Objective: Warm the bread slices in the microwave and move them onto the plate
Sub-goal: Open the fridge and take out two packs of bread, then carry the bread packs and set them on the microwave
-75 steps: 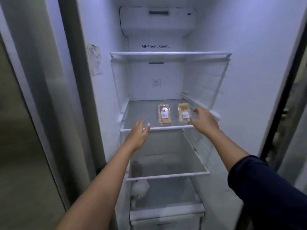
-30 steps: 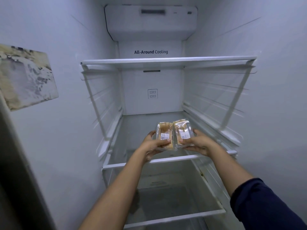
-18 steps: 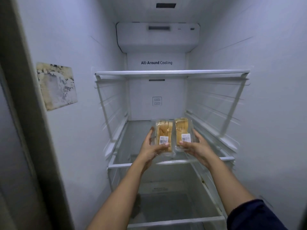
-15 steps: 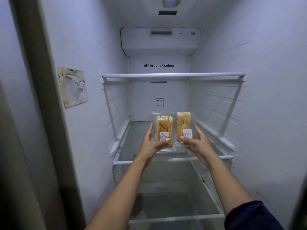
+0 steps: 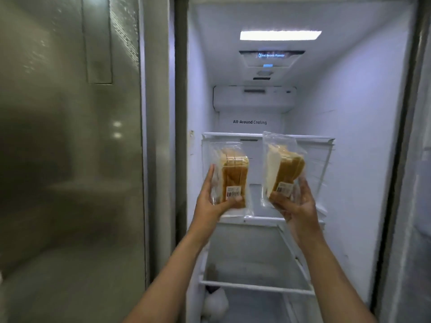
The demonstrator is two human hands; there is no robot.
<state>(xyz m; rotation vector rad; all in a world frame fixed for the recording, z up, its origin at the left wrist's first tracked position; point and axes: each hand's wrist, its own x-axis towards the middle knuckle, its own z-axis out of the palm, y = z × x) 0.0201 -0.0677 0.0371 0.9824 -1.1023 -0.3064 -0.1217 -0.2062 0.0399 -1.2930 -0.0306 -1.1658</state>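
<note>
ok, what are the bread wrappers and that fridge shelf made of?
Left wrapper and right wrapper: thin clear plastic film, glossy, crinkled at edges, bread visible through. Shelf: transparent panel, glass or plastic, unclear; white edge trim looks like plastic.

Two bread packs (image 5: 234,180) (image 5: 284,170), two hands (image 5: 210,207) (image 5: 297,205), one fridge (image 5: 354,117), three shelves (image 5: 233,134) (image 5: 261,221) (image 5: 256,286).

Left forearm (image 5: 179,259) and right forearm (image 5: 324,264), both bare throughout

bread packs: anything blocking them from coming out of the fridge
Nothing visible does. The left hand holds the left clear plastic pack of sliced bread, the right hand the right pack, both in the air above the white fridge shelf. The microwave is not in view.
</note>
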